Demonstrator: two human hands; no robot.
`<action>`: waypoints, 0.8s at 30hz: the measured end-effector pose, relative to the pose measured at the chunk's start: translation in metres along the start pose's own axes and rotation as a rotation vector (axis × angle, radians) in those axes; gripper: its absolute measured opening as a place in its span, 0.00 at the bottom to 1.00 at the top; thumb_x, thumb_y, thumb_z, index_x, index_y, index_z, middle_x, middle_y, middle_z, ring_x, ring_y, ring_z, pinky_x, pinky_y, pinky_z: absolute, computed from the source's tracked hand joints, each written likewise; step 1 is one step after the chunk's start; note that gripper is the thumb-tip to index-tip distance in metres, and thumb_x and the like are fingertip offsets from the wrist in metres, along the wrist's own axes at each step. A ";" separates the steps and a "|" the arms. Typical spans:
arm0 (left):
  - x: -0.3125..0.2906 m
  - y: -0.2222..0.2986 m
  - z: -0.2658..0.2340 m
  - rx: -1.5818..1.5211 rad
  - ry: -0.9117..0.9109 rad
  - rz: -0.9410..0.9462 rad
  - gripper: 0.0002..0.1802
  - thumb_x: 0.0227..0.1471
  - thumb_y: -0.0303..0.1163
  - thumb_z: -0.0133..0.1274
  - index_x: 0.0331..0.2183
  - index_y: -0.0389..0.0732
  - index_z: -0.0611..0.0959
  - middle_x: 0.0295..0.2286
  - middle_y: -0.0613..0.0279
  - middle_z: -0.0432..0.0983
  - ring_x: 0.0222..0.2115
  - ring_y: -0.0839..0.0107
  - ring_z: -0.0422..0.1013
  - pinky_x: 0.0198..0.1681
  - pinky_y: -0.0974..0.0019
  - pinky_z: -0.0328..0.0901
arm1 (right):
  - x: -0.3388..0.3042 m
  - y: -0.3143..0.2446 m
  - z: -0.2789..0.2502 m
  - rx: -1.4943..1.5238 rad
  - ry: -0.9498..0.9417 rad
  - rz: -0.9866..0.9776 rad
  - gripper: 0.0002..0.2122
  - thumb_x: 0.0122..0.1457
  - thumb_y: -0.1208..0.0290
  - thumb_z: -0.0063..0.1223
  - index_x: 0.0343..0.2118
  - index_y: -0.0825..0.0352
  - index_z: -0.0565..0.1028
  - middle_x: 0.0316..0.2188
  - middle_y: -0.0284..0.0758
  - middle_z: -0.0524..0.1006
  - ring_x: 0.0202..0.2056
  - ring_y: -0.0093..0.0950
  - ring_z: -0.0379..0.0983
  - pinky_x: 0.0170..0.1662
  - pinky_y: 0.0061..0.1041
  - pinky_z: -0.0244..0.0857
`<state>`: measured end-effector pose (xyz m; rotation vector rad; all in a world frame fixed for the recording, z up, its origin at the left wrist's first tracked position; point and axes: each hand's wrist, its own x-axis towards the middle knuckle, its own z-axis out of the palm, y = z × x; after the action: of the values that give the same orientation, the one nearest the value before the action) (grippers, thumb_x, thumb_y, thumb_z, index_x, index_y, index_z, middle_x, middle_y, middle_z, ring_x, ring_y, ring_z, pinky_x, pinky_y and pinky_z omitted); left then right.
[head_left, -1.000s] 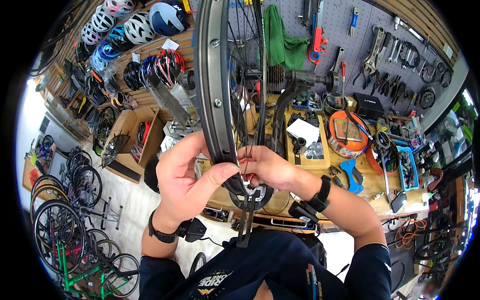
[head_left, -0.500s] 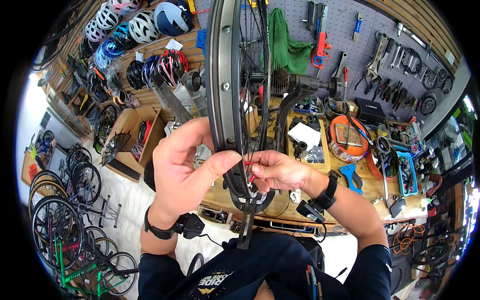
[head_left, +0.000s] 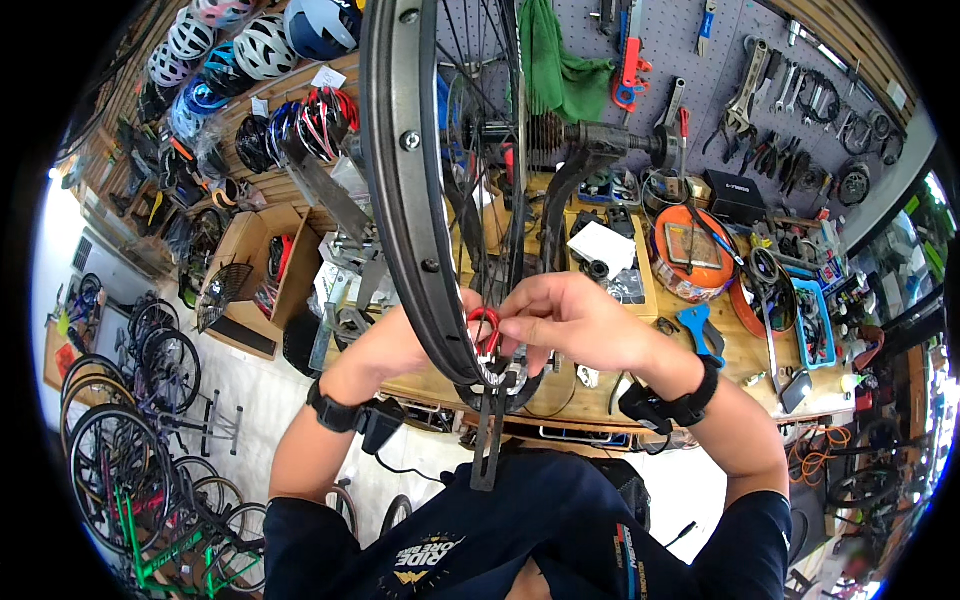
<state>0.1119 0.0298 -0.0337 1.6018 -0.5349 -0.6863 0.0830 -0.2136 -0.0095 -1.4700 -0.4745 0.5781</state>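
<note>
A bicycle wheel with a bare dark rim (head_left: 402, 200) stands upright in a wheel truing stand (head_left: 588, 160). At the rim's lower part, a red spoke wrench (head_left: 484, 326) sits among the spokes. My right hand (head_left: 572, 325) is right of the wheel, thumb and fingers pinched at the wrench's edge. My left hand (head_left: 398, 342) reaches behind the rim from the left; the rim covers most of its fingers, so their grip is hidden. Below both hands, the stand's slotted metal arm (head_left: 486, 445) points toward me.
The wooden bench (head_left: 640, 392) carries a blue tool (head_left: 703, 332), an orange-lidded tub (head_left: 690, 248) and a blue tray (head_left: 815, 325) of small parts. Tools hang on the pegboard (head_left: 690, 70) behind. Helmets (head_left: 265, 50), a cardboard box (head_left: 262, 270) and parked bicycles (head_left: 125, 440) are to the left.
My left hand has gone from the rim's near face to behind it. The red wrench shows more fully now, its loop turned upward. The view has shifted slightly.
</note>
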 end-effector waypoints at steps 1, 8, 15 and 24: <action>0.003 -0.004 -0.003 -0.123 -0.037 -0.005 0.16 0.56 0.37 0.58 0.41 0.35 0.81 0.30 0.64 0.80 0.26 0.84 0.72 0.30 0.80 0.66 | -0.004 -0.002 -0.003 -0.024 0.028 -0.013 0.10 0.64 0.70 0.52 0.41 0.74 0.74 0.30 0.36 0.80 0.25 0.21 0.76 0.28 0.18 0.71; 0.011 -0.005 0.006 -0.566 -0.187 -0.049 0.19 0.51 0.35 0.60 0.41 0.33 0.80 0.30 0.54 0.80 0.27 0.76 0.74 0.30 0.78 0.65 | -0.032 0.009 -0.022 -0.006 0.252 0.034 0.09 0.65 0.68 0.52 0.39 0.70 0.75 0.26 0.31 0.79 0.24 0.16 0.73 0.29 0.16 0.69; 0.029 -0.040 0.001 -0.848 -0.399 0.039 0.16 0.53 0.34 0.61 0.40 0.36 0.76 0.28 0.50 0.79 0.29 0.65 0.78 0.33 0.68 0.71 | -0.032 0.012 -0.010 0.092 0.226 0.035 0.09 0.64 0.69 0.54 0.42 0.69 0.73 0.31 0.31 0.79 0.28 0.16 0.73 0.32 0.16 0.69; 0.005 -0.042 0.014 -0.757 -0.154 0.029 0.19 0.54 0.29 0.60 0.47 0.35 0.75 0.34 0.59 0.77 0.34 0.70 0.76 0.38 0.67 0.73 | 0.002 0.025 0.010 0.228 0.215 -0.181 0.17 0.59 0.76 0.58 0.49 0.72 0.68 0.44 0.37 0.75 0.34 0.18 0.73 0.36 0.18 0.71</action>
<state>0.1039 0.0223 -0.0765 0.8364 -0.3442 -0.8648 0.0761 -0.2042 -0.0342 -1.2394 -0.3549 0.3151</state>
